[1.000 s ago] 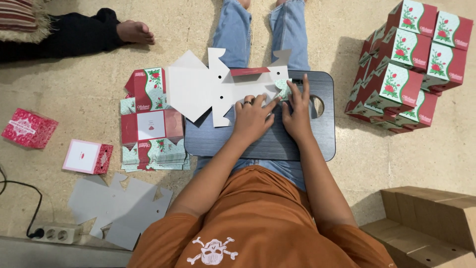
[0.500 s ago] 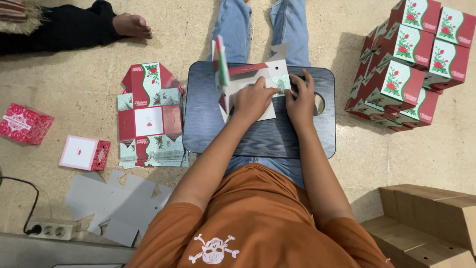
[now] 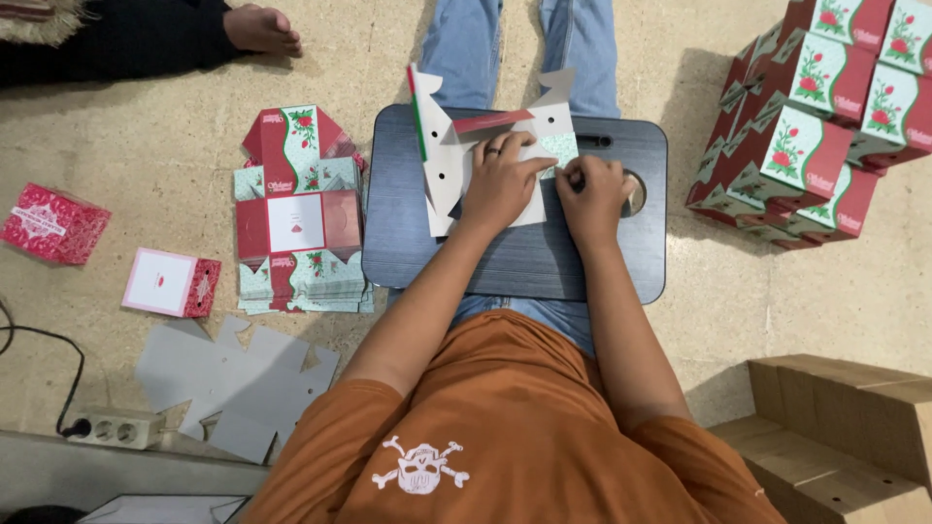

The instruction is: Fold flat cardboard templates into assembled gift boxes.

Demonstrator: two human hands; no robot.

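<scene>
A half-folded cardboard box blank [image 3: 485, 146] lies on the dark lap surface [image 3: 515, 257], one flap standing upright at its left side. The left hand [image 3: 500, 180] presses flat on it, fingers spread. The right hand [image 3: 592, 194] is curled, pinching the blank's right edge. A stack of flat printed blanks [image 3: 296, 223] lies on the floor left; finished red-and-green boxes [image 3: 815, 116] are piled right.

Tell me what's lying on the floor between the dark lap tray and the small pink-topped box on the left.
In the head view, a stack of flat box blanks lies between the lap tray and the pink-topped box.
</scene>
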